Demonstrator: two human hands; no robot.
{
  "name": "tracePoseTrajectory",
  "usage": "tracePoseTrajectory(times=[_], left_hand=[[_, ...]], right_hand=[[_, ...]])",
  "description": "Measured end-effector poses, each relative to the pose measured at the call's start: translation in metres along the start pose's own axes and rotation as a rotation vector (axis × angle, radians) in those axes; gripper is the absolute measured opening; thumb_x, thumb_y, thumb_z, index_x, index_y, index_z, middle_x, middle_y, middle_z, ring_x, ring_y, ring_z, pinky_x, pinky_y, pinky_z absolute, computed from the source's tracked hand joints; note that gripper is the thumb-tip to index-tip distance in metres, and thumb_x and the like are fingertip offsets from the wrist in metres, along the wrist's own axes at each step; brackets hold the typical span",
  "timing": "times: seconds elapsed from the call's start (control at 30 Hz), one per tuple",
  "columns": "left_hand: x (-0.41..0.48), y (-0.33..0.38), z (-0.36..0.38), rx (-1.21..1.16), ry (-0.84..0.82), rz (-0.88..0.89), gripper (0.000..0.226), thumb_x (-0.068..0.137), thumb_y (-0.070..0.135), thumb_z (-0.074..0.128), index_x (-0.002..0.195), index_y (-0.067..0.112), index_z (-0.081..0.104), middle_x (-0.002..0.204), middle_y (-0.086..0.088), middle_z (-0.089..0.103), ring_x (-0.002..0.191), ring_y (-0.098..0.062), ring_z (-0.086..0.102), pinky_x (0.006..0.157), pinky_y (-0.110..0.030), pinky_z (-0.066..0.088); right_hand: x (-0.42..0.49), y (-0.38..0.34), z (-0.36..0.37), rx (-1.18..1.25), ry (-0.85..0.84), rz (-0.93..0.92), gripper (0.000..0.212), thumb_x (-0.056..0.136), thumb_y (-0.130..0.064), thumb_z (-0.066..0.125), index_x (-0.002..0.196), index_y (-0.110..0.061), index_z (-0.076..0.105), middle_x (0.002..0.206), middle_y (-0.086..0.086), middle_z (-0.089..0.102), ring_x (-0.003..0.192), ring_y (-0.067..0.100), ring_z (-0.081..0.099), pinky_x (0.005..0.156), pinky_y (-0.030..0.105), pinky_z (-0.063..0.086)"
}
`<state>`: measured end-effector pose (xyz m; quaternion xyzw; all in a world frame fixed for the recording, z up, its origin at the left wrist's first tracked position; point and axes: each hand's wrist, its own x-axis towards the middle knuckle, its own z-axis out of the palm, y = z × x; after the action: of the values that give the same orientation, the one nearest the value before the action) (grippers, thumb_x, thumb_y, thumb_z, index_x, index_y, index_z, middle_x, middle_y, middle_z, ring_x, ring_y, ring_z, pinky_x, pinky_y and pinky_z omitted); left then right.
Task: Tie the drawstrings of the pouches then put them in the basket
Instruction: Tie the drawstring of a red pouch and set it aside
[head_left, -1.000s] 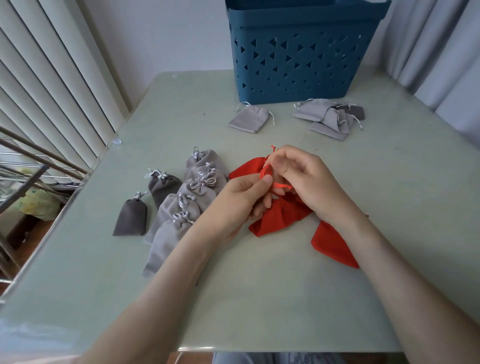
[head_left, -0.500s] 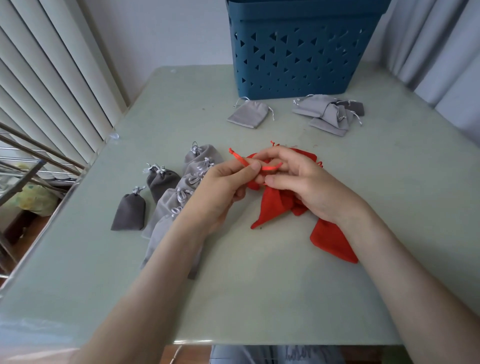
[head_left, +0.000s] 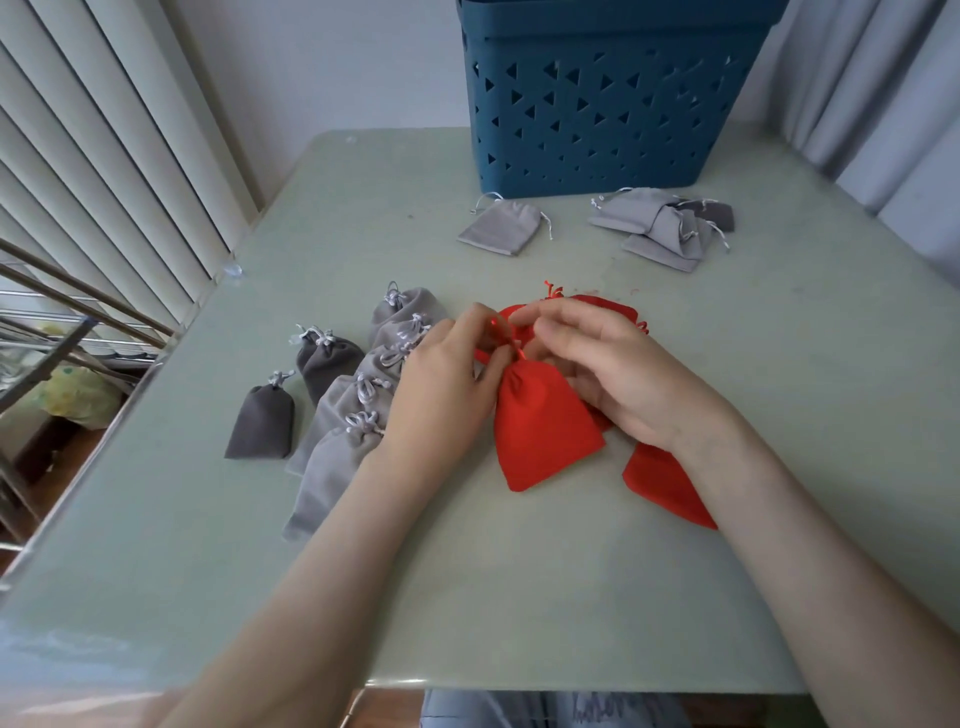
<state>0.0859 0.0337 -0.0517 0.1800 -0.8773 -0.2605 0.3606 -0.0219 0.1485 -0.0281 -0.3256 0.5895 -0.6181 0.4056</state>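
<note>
On the left of the table (head_left: 208, 545) lie the tied grey pouches (head_left: 358, 410), their near end under my left wrist. My left hand (head_left: 441, 387) pinches the red drawstring (head_left: 511, 340) between thumb and fingertips, right at the gathered neck of the red pouch (head_left: 545, 431), which lies on the table between my hands. My right hand (head_left: 618, 374) curls its fingers onto the same cord from the other side. Other red pouches (head_left: 670, 483) lie under it. Farther off, untied grey pouches (head_left: 665, 226) lie just in front of the blue basket (head_left: 613, 104).
</note>
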Motion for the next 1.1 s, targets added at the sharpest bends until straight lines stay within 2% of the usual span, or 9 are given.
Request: tracePoseTrajectory(times=[0.17, 0.27, 0.37, 0.47, 0.6, 0.77, 0.9, 0.97, 1.1], left_hand=[[-0.003, 0.000, 0.002, -0.003, 0.033, 0.112, 0.019, 0.085, 0.025, 0.051, 0.091, 0.009, 0.060, 0.077, 0.004, 0.057, 0.069, 0.003, 0.038, 0.063, -0.009, 0.033], [-0.003, -0.001, 0.001, -0.043, 0.030, 0.104, 0.019, 0.087, 0.027, 0.052, 0.093, 0.011, 0.061, 0.081, -0.002, 0.062, 0.071, -0.001, 0.046, 0.067, -0.003, 0.034], [-0.003, 0.001, -0.001, -0.095, 0.061, 0.118, 0.013, 0.090, 0.019, 0.058, 0.097, 0.008, 0.062, 0.088, -0.001, 0.065, 0.080, -0.003, 0.054, 0.074, -0.001, 0.035], [-0.002, 0.002, -0.001, -0.107, 0.089, 0.162, 0.008, 0.091, 0.017, 0.059, 0.095, 0.010, 0.062, 0.083, -0.001, 0.066, 0.078, -0.006, 0.053, 0.072, -0.005, 0.037], [-0.003, 0.003, -0.002, -0.099, 0.151, 0.262, 0.004, 0.090, 0.016, 0.058, 0.093, 0.014, 0.060, 0.081, 0.012, 0.059, 0.074, -0.013, 0.050, 0.067, -0.014, 0.039], [-0.001, 0.003, -0.001, -0.087, 0.200, 0.340, 0.006, 0.088, 0.013, 0.060, 0.090, 0.017, 0.057, 0.076, 0.024, 0.046, 0.073, -0.011, 0.048, 0.067, -0.012, 0.037], [-0.001, 0.002, 0.001, -0.081, 0.207, 0.333, 0.002, 0.086, 0.010, 0.061, 0.086, 0.008, 0.063, 0.078, 0.019, 0.048, 0.072, -0.010, 0.049, 0.068, -0.008, 0.037], [-0.002, 0.002, 0.002, -0.059, 0.204, 0.341, 0.005, 0.086, 0.007, 0.062, 0.084, 0.004, 0.065, 0.077, 0.017, 0.050, 0.072, -0.008, 0.046, 0.070, -0.004, 0.034], [-0.002, 0.000, 0.002, -0.075, 0.195, 0.327, 0.004, 0.088, 0.013, 0.060, 0.086, 0.011, 0.063, 0.073, 0.007, 0.062, 0.073, -0.005, 0.045, 0.069, -0.006, 0.035]], right_hand=[[-0.001, 0.002, 0.000, -0.030, -0.043, 0.023, 0.018, 0.095, -0.009, 0.050, 0.099, -0.015, 0.067, 0.079, -0.004, 0.069, 0.070, 0.002, 0.063, 0.060, 0.012, 0.047], [0.002, 0.004, 0.000, -0.110, 0.062, -0.016, 0.008, 0.090, -0.008, 0.059, 0.089, -0.013, 0.065, 0.075, 0.000, 0.067, 0.066, 0.005, 0.061, 0.058, 0.014, 0.045], [0.004, 0.006, -0.005, -0.133, 0.169, -0.067, 0.014, 0.090, -0.007, 0.060, 0.078, -0.013, 0.060, 0.065, -0.001, 0.062, 0.059, 0.008, 0.053, 0.057, 0.018, 0.041], [0.003, 0.007, -0.004, -0.086, 0.123, -0.086, 0.009, 0.091, -0.011, 0.059, 0.082, -0.015, 0.059, 0.076, 0.007, 0.061, 0.073, 0.020, 0.054, 0.067, 0.025, 0.040], [0.002, 0.004, 0.001, -0.021, 0.050, -0.064, 0.008, 0.093, -0.009, 0.053, 0.095, -0.015, 0.059, 0.076, -0.006, 0.068, 0.073, 0.005, 0.063, 0.066, 0.014, 0.046], [0.001, 0.001, -0.002, -0.140, 0.055, -0.080, 0.010, 0.092, -0.011, 0.056, 0.091, -0.017, 0.065, 0.085, 0.001, 0.067, 0.078, 0.006, 0.061, 0.073, 0.015, 0.045], [-0.002, -0.001, -0.006, -0.237, 0.038, -0.079, 0.014, 0.094, -0.015, 0.054, 0.089, -0.017, 0.068, 0.075, -0.013, 0.067, 0.070, -0.004, 0.058, 0.067, 0.011, 0.042], [-0.002, -0.001, -0.009, -0.264, 0.040, -0.072, 0.017, 0.094, -0.017, 0.054, 0.089, -0.010, 0.069, 0.074, -0.006, 0.065, 0.066, 0.001, 0.055, 0.063, 0.013, 0.041], [-0.002, -0.001, -0.010, -0.202, 0.086, -0.061, 0.021, 0.095, -0.018, 0.053, 0.078, -0.010, 0.064, 0.057, -0.011, 0.056, 0.051, -0.003, 0.045, 0.050, 0.010, 0.035]])
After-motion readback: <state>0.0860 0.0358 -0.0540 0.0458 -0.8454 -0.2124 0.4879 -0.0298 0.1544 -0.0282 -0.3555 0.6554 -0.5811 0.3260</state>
